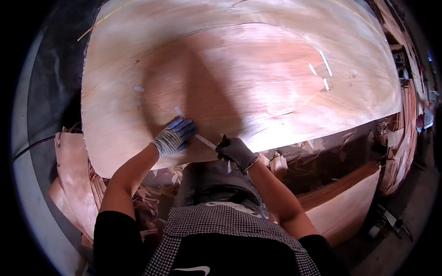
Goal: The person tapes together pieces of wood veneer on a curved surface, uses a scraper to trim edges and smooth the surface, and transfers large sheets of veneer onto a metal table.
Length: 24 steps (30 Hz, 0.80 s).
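A large sheet of pale wood veneer (221,99) spreads out before me, with a pinkish oval area in its middle. My left hand (176,135), in a striped glove with blue fingers, lies on the sheet near its front edge, fingers stretched out. From beside it a strip of white tape (205,141) runs to my right hand (235,152). That hand wears a dark grey glove, its fingers closed on the tape's end; a small dark point sticks up there, too small to name. A short white piece of tape (178,111) shows just beyond my left fingertips.
More white tape pieces (326,84) are stuck at the sheet's right, and one (139,89) at its left. Torn veneer scraps (154,209) litter the floor below the front edge. Stacked veneer (345,202) stands at lower right, with other sheets (73,170) at left.
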Each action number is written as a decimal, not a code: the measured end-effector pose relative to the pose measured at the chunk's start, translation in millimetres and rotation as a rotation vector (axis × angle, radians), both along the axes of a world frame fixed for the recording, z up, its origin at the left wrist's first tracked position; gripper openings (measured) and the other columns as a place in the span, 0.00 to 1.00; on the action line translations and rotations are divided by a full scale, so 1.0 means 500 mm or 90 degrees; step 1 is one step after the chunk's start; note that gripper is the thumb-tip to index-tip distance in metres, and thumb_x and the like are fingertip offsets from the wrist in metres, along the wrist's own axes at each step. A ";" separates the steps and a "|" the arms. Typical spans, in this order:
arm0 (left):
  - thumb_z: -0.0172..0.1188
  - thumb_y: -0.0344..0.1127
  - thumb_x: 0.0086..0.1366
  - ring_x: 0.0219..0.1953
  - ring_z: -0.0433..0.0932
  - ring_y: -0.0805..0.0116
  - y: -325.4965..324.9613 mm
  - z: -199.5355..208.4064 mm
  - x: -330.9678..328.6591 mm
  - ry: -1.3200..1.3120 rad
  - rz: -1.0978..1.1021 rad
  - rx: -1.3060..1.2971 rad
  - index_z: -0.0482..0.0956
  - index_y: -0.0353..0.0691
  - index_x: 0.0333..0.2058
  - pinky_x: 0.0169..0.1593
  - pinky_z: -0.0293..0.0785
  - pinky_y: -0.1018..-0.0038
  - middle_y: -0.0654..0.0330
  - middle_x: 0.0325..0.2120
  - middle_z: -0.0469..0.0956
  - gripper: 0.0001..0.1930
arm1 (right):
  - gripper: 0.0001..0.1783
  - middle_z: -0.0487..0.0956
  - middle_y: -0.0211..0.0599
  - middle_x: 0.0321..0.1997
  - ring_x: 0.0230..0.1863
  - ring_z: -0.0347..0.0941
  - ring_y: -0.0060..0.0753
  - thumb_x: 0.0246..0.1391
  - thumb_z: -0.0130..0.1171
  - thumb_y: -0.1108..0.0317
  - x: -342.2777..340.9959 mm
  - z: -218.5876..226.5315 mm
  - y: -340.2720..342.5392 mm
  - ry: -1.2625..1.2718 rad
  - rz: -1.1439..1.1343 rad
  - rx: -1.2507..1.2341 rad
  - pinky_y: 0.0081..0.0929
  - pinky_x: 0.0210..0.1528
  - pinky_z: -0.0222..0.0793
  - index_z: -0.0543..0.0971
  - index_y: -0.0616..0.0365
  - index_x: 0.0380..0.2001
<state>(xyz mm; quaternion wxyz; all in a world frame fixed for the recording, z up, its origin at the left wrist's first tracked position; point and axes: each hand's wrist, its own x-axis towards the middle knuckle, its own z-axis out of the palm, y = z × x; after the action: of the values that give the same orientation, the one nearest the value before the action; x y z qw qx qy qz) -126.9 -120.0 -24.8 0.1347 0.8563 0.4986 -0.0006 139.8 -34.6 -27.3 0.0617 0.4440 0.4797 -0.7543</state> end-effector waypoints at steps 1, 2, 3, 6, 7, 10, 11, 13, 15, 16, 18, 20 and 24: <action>0.57 0.44 0.53 0.61 0.58 0.54 0.003 0.007 0.001 0.032 -0.015 -0.008 0.73 0.43 0.50 0.66 0.47 0.55 0.56 0.55 0.67 0.25 | 0.11 0.79 0.39 0.20 0.19 0.73 0.28 0.53 0.57 0.64 0.001 -0.014 0.002 -0.027 0.081 0.283 0.26 0.23 0.68 0.81 0.62 0.27; 0.56 0.44 0.53 0.61 0.59 0.56 0.004 0.011 -0.003 0.056 -0.011 -0.004 0.72 0.43 0.51 0.66 0.48 0.55 0.57 0.55 0.67 0.25 | 0.12 0.79 0.41 0.20 0.20 0.74 0.31 0.53 0.57 0.64 -0.003 -0.030 0.012 -0.054 0.158 0.566 0.28 0.24 0.69 0.81 0.62 0.26; 0.56 0.44 0.54 0.61 0.60 0.57 0.003 0.011 -0.001 0.077 -0.004 -0.001 0.72 0.43 0.51 0.66 0.48 0.55 0.57 0.55 0.67 0.25 | 0.12 0.78 0.44 0.19 0.20 0.75 0.34 0.52 0.56 0.64 -0.004 -0.042 0.031 -0.082 0.238 0.850 0.31 0.25 0.70 0.80 0.62 0.24; 0.55 0.42 0.55 0.61 0.60 0.58 0.009 0.034 0.039 0.100 0.037 0.002 0.72 0.42 0.52 0.66 0.48 0.55 0.57 0.55 0.67 0.25 | 0.12 0.78 0.39 0.18 0.15 0.72 0.29 0.54 0.54 0.65 0.084 0.046 0.167 -0.094 -0.063 0.337 0.27 0.20 0.69 0.78 0.64 0.28; 0.55 0.42 0.55 0.62 0.59 0.58 0.009 0.035 0.063 0.092 0.062 0.002 0.71 0.42 0.52 0.66 0.48 0.55 0.57 0.56 0.66 0.25 | 0.10 0.78 0.34 0.19 0.13 0.68 0.20 0.55 0.55 0.66 0.133 0.053 0.197 -0.007 -0.146 0.221 0.19 0.15 0.63 0.77 0.64 0.31; 0.54 0.42 0.57 0.63 0.56 0.58 0.072 0.056 0.171 -0.014 0.124 0.001 0.69 0.41 0.54 0.66 0.46 0.55 0.56 0.59 0.62 0.25 | 0.10 0.77 0.32 0.19 0.12 0.65 0.16 0.56 0.55 0.64 0.232 0.106 0.238 -0.060 -0.328 0.112 0.15 0.12 0.55 0.77 0.62 0.32; 0.53 0.42 0.58 0.64 0.55 0.57 0.117 0.064 0.228 -0.066 0.134 0.021 0.68 0.41 0.55 0.66 0.46 0.55 0.55 0.60 0.61 0.26 | 0.11 0.77 0.32 0.19 0.12 0.65 0.16 0.56 0.56 0.64 0.263 0.096 0.243 -0.080 -0.345 0.125 0.14 0.12 0.55 0.77 0.62 0.32; 0.53 0.45 0.59 0.65 0.53 0.55 0.185 0.062 0.325 -0.131 0.155 0.046 0.66 0.40 0.57 0.67 0.43 0.55 0.54 0.61 0.58 0.28 | 0.11 0.77 0.32 0.19 0.12 0.64 0.16 0.57 0.56 0.63 0.311 0.069 0.234 -0.118 -0.377 0.137 0.14 0.12 0.55 0.77 0.61 0.31; 0.53 0.48 0.59 0.66 0.50 0.54 0.253 0.017 0.392 -0.155 0.178 0.070 0.62 0.38 0.59 0.68 0.40 0.55 0.52 0.63 0.54 0.32 | 0.10 0.77 0.32 0.19 0.12 0.65 0.16 0.56 0.56 0.63 0.325 0.069 0.226 -0.145 -0.390 0.133 0.15 0.12 0.54 0.76 0.61 0.31; 0.54 0.49 0.59 0.66 0.49 0.53 0.283 -0.008 0.417 -0.162 0.190 0.078 0.61 0.37 0.60 0.68 0.39 0.55 0.51 0.64 0.53 0.34 | 0.10 0.77 0.32 0.19 0.11 0.65 0.16 0.56 0.56 0.64 0.332 0.068 0.222 -0.156 -0.387 0.127 0.15 0.11 0.54 0.76 0.60 0.31; 0.55 0.51 0.58 0.67 0.47 0.53 0.307 -0.031 0.440 -0.139 0.194 0.076 0.58 0.36 0.60 0.68 0.38 0.55 0.50 0.64 0.51 0.36 | 0.10 0.77 0.31 0.18 0.11 0.65 0.16 0.56 0.57 0.63 0.353 0.050 0.222 -0.138 -0.388 0.130 0.15 0.11 0.54 0.77 0.60 0.31; 0.55 0.52 0.57 0.67 0.47 0.53 0.319 -0.031 0.450 -0.079 0.182 0.058 0.57 0.36 0.61 0.68 0.37 0.56 0.49 0.64 0.50 0.38 | 0.11 0.77 0.32 0.18 0.11 0.65 0.17 0.56 0.57 0.62 0.366 0.048 0.226 -0.146 -0.401 0.116 0.16 0.11 0.54 0.77 0.60 0.30; 0.55 0.45 0.57 0.66 0.50 0.52 0.323 -0.052 0.481 -0.089 0.032 0.156 0.59 0.36 0.60 0.68 0.42 0.59 0.49 0.63 0.53 0.34 | 0.12 0.77 0.33 0.18 0.12 0.66 0.18 0.55 0.58 0.62 0.357 0.036 0.233 -0.122 -0.372 0.107 0.17 0.13 0.57 0.77 0.62 0.30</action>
<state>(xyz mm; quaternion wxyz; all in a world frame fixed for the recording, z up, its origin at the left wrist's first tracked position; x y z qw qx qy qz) 113.5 41.7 -50.9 0.0636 0.8515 0.5057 0.1235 318.4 81.7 -9.4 -0.1496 0.6358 0.3845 -0.6523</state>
